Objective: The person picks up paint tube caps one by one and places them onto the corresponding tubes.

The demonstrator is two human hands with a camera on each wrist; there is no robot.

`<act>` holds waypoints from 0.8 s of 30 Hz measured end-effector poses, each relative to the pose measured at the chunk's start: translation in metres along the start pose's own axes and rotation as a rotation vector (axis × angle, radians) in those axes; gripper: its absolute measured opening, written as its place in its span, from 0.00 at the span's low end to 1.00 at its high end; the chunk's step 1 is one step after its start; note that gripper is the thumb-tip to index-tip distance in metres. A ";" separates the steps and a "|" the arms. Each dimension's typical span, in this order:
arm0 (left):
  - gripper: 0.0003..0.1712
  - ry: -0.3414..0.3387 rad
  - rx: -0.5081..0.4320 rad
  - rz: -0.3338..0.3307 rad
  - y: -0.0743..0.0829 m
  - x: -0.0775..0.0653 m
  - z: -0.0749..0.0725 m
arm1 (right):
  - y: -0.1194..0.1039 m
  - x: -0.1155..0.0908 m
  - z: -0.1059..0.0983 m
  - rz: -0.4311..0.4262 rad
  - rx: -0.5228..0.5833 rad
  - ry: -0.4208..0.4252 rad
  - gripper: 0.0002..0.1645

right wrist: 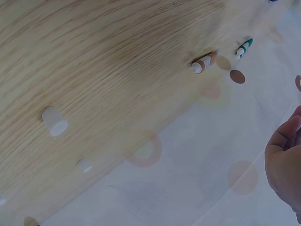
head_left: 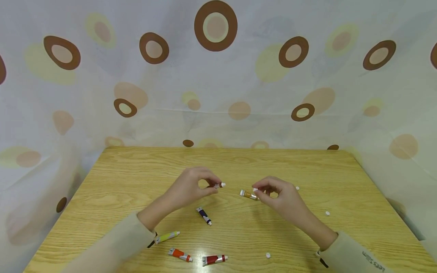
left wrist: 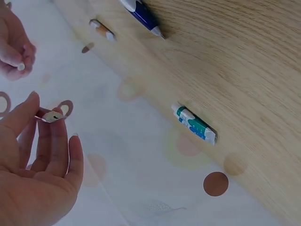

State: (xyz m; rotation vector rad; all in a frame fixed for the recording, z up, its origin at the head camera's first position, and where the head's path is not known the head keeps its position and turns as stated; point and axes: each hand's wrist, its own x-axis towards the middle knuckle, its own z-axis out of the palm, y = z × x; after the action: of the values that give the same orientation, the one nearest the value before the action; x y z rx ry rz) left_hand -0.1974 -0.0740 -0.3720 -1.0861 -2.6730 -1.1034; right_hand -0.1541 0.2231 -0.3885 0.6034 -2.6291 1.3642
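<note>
Small brownish-red and silver paint tube with white tip [head_left: 220, 185]: you hold it pinched between thumb and fingers of your left hand [head_left: 191, 185], above the wood-grain table [head_left: 136, 163], tip pointing right. Your right hand [head_left: 284, 194] pinches a small round white cap [head_left: 255, 189], near a gold-and-silver tube [head_left: 248, 195] lying flat. Both your forearms angle inward from the lower corners, hands apart, facing each other.

Small tubes [head_left: 212, 260] and white caps [head_left: 268, 255] lie scattered on a wood-grain table [head_left: 136, 170].
</note>
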 end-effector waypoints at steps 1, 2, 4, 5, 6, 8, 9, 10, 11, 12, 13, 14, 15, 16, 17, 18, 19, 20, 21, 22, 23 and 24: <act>0.12 -0.002 -0.010 0.002 0.001 0.000 0.000 | 0.000 0.000 0.000 0.001 0.000 0.000 0.05; 0.12 -0.002 -0.021 0.005 0.002 0.001 0.000 | -0.001 0.000 0.000 0.002 0.000 0.000 0.05; 0.12 -0.004 -0.036 0.010 0.004 0.001 0.001 | -0.001 0.001 0.001 0.005 0.003 0.002 0.05; 0.12 -0.006 -0.043 0.011 0.005 0.002 0.001 | -0.001 0.001 0.001 0.006 0.004 0.003 0.05; 0.12 -0.006 -0.045 0.014 0.006 0.002 0.001 | -0.001 0.001 0.001 0.007 0.005 0.005 0.05; 0.12 -0.007 -0.048 0.021 0.008 0.003 0.002 | -0.001 0.001 0.002 0.002 0.005 0.012 0.06; 0.12 -0.007 -0.047 0.025 0.009 0.003 0.003 | -0.001 0.001 0.002 -0.003 0.004 0.016 0.06; 0.12 -0.007 -0.047 0.030 0.010 0.004 0.003 | -0.001 0.001 0.003 -0.009 0.004 0.019 0.06; 0.12 -0.006 -0.045 0.035 0.011 0.004 0.003 | -0.001 0.001 0.003 -0.013 0.003 0.022 0.06; 0.12 -0.004 -0.041 0.041 0.012 0.005 0.004 | -0.001 0.001 0.004 -0.018 0.002 0.025 0.06; 0.11 -0.003 -0.039 0.048 0.013 0.005 0.004 | -0.001 0.001 0.004 -0.023 0.002 0.027 0.06; 0.11 -0.002 -0.036 0.054 0.013 0.005 0.005 | -0.001 0.001 0.005 -0.025 0.002 0.029 0.05; 0.11 -0.002 -0.034 0.057 0.014 0.006 0.005 | -0.001 0.001 0.005 -0.031 0.001 0.032 0.05; 0.11 -0.004 -0.033 0.060 0.015 0.006 0.006 | 0.000 0.001 0.006 -0.034 0.002 0.035 0.06; 0.10 -0.005 -0.030 0.062 0.015 0.006 0.006 | 0.000 0.001 0.006 -0.038 0.003 0.037 0.06; 0.10 -0.009 -0.033 0.062 0.015 0.007 0.006 | 0.000 0.001 0.007 -0.043 0.004 0.041 0.06; 0.10 -0.014 -0.035 0.061 0.016 0.007 0.007 | 0.000 0.002 0.008 -0.049 0.005 0.044 0.06; 0.10 -0.019 -0.037 0.059 0.016 0.007 0.007 | 0.000 0.002 0.008 -0.056 0.007 0.045 0.06; 0.10 -0.024 -0.038 0.059 0.017 0.007 0.007 | 0.000 0.002 0.009 -0.061 0.010 0.047 0.06; 0.10 -0.030 -0.040 0.058 0.017 0.007 0.008 | 0.000 0.002 0.010 -0.064 0.015 0.047 0.06; 0.10 -0.034 -0.041 0.058 0.017 0.008 0.008 | -0.001 0.002 0.011 -0.068 0.018 0.046 0.05; 0.10 -0.038 -0.042 0.058 0.018 0.008 0.008 | -0.001 0.002 0.011 -0.071 0.017 0.047 0.06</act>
State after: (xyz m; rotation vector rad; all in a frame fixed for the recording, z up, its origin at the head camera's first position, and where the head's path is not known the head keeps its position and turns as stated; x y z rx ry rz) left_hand -0.1903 -0.0552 -0.3653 -1.1954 -2.6395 -1.1446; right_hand -0.1549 0.2124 -0.3936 0.6524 -2.5365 1.3653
